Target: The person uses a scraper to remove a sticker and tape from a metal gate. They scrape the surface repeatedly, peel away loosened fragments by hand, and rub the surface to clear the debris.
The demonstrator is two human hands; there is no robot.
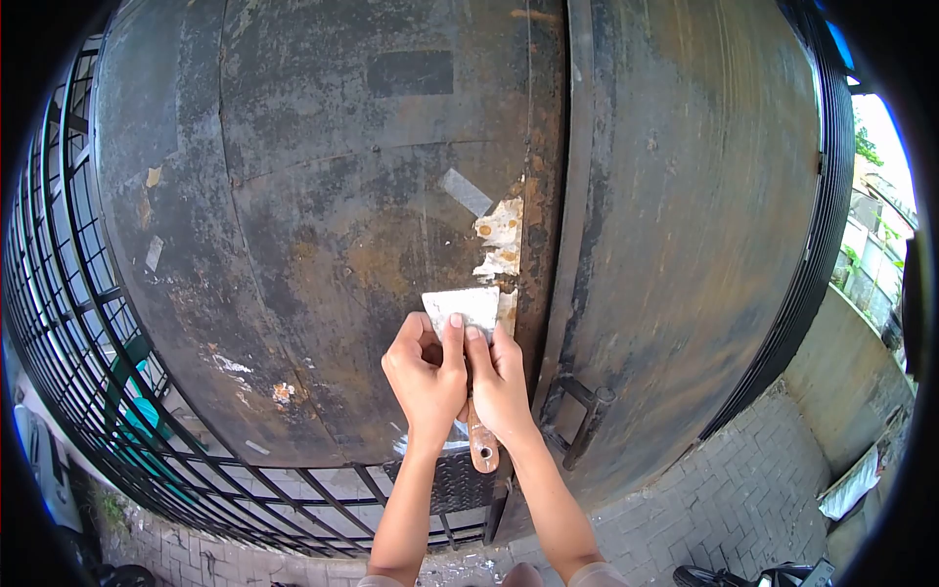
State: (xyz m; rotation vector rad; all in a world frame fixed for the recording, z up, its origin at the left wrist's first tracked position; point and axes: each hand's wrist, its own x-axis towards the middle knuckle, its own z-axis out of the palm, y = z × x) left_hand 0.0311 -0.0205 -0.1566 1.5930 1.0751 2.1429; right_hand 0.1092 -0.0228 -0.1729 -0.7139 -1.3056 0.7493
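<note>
1. Both hands are close together on the scraper (463, 308), which is in front of the rusty metal panel (342, 225), near that panel's right edge and below its middle.
2. The left hand (427, 377) has its thumb laid along the pale, smeared blade; its other fingers curl behind and are mostly hidden.
3. The right hand (497, 386) presses its thumb on the blade beside the left thumb; its remaining fingers are largely out of sight.
4. The scraper's wooden handle points down between the wrists. Only its holed lower end shows clearly; the hands cover the middle.
5. Whether the blade's upper edge touches the panel is hard to tell.
6. Torn white remnants (501, 235) cling along the panel's right edge, above the blade; their lower part runs behind the blade and right hand.
7. A grey strip (466, 193) lies slantwise just left of the remnants' top.
8. A door handle (587, 426) stands on the neighbouring panel (685, 225), near its left edge.
9. The motorcycle (753, 577) at lower right is cut off.
</note>
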